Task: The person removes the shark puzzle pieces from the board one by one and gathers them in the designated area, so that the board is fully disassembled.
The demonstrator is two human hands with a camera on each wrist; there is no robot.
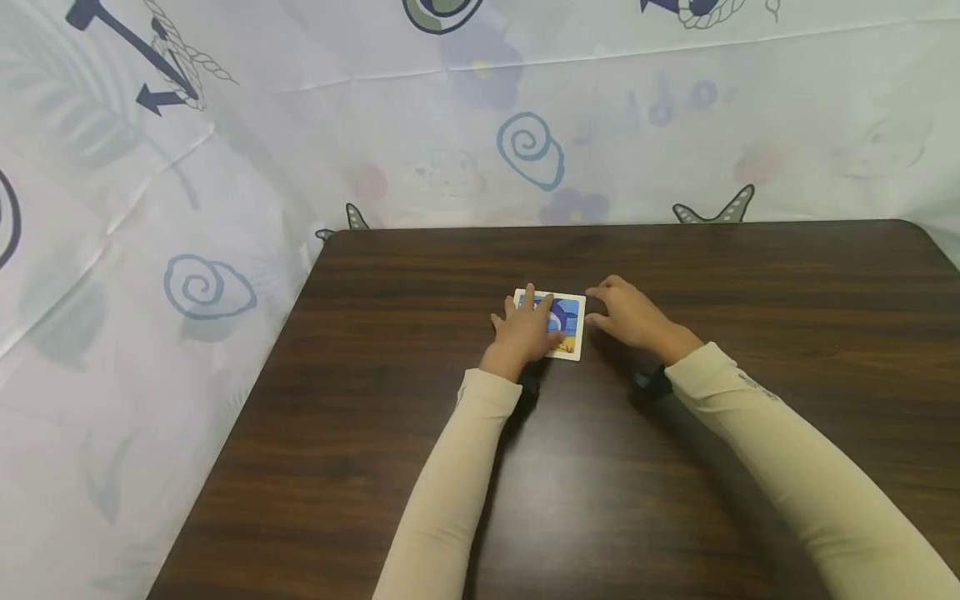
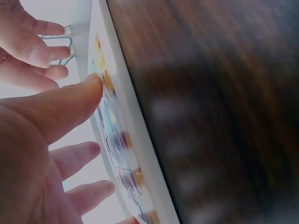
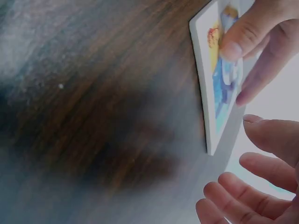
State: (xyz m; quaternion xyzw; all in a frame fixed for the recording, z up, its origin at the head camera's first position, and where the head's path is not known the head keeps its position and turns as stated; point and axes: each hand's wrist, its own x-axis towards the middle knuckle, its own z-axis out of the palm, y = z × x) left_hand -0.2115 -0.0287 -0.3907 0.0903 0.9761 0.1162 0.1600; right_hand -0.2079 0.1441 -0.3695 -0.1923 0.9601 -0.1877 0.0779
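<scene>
A small flat square board (image 1: 572, 321) with a white border and a blue and yellow sea picture lies on the dark wooden table. My left hand (image 1: 522, 329) rests on its left part with fingers spread, hiding much of the picture. In the left wrist view the thumb (image 2: 86, 95) touches the picture near the board's white edge (image 2: 135, 121). Just off the board's right side is my right hand (image 1: 630, 312), thumb and fingers apart, holding nothing. The right wrist view shows the right hand's fingers (image 3: 238, 196) loosely bent, apart from the board (image 3: 218, 88).
The brown wood-grain table (image 1: 600, 500) spreads around both arms. Behind and to the left hangs a white cloth (image 1: 420, 142) printed with shells, anchors and flowers. A dark band or device (image 1: 651, 382) sits under the right wrist.
</scene>
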